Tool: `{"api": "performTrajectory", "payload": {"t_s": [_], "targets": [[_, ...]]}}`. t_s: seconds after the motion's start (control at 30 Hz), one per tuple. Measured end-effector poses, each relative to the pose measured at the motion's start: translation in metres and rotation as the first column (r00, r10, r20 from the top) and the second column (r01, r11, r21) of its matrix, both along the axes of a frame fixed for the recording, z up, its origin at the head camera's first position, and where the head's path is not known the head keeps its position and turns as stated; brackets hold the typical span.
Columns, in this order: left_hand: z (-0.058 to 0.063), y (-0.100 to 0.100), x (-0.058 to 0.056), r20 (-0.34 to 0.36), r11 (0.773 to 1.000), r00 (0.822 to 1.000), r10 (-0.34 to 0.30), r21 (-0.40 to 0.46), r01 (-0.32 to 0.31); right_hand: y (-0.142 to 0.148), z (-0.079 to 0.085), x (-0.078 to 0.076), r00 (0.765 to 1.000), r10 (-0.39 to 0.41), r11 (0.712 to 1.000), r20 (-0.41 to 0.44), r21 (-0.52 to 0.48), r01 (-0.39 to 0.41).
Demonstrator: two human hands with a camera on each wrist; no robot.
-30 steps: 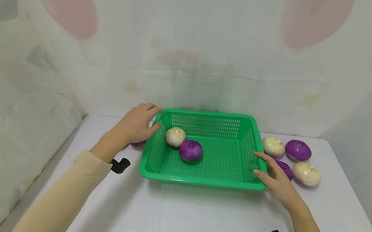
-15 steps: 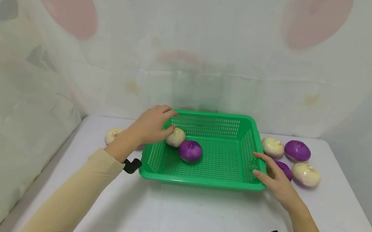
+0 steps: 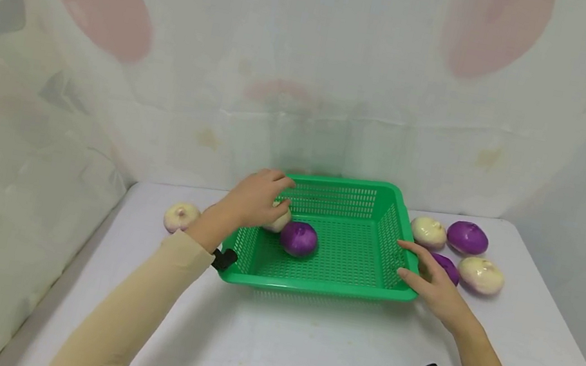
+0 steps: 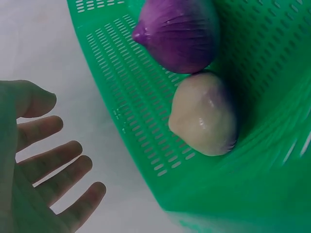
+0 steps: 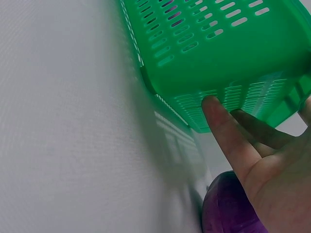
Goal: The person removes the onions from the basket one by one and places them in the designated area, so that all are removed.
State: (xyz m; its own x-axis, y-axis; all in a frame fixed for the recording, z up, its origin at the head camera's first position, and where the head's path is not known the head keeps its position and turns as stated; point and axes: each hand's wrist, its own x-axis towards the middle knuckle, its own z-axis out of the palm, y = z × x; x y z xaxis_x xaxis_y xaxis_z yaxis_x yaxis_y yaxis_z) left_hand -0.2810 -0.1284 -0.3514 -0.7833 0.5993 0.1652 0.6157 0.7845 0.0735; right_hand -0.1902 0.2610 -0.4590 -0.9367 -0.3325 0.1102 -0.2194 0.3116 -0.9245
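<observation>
A green plastic basket (image 3: 315, 288) with slotted walls holds a white onion (image 4: 204, 116) and a purple onion (image 3: 299, 239), side by side near its left end. My left hand (image 3: 257, 198) hovers over the basket's left side, fingers spread and holding nothing. In the head view it partly covers the white onion; the left wrist view shows its fingertips apart from both onions. My right hand (image 3: 439, 289) grips the basket's right rim, with fingers reaching over the edge. In the right wrist view a straight digit lies against the basket's outer wall.
To the basket's right lie two white onions, the nearer (image 3: 480, 276) and the farther (image 3: 428, 232), and two purple ones, one (image 3: 467, 238) at the back and one (image 3: 446, 269) behind my right hand. Another white onion (image 3: 181, 217) sits left, on the white table (image 3: 297, 360).
My left hand has moved rightward from beside the basket's left rim to above the white onion inside, uncovering the white onion on the left. My right hand and the basket have stayed put.
</observation>
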Motion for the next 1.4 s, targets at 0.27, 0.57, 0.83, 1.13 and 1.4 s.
{"api": "performTrajectory", "payload": {"t_s": [0.27, 0.57, 0.83, 1.13, 1.4], "targets": [[-0.014, 0.001, -0.008, 0.057, 0.998, 0.997, 0.049, -0.040, -0.047, 0.001, -0.003, -0.002, 1.000, -0.006, 1.000, 0.001, 0.004, 0.006], [-0.025, 0.006, -0.020, 0.131, 0.986, 0.982, 0.135, -0.113, -0.120, 0.003, -0.006, -0.003, 1.000, -0.003, 1.000, 0.001, 0.012, 0.003], [-0.034, 0.013, -0.025, 0.210, 0.974, 0.956, 0.203, -0.144, -0.175, 0.004, -0.006, -0.004, 1.000, -0.003, 1.000, -0.003, 0.015, 0.003], [-0.049, 0.015, -0.028, 0.221, 0.962, 0.946, 0.236, -0.188, -0.196, 0.004, -0.006, -0.004, 1.000, -0.004, 1.000, -0.009, 0.019, 0.004], [-0.061, 0.016, -0.029, 0.244, 0.944, 0.930, 0.275, -0.253, -0.213, 0.004, -0.007, -0.004, 1.000, -0.013, 1.000, -0.007, 0.028, 0.014]]}}
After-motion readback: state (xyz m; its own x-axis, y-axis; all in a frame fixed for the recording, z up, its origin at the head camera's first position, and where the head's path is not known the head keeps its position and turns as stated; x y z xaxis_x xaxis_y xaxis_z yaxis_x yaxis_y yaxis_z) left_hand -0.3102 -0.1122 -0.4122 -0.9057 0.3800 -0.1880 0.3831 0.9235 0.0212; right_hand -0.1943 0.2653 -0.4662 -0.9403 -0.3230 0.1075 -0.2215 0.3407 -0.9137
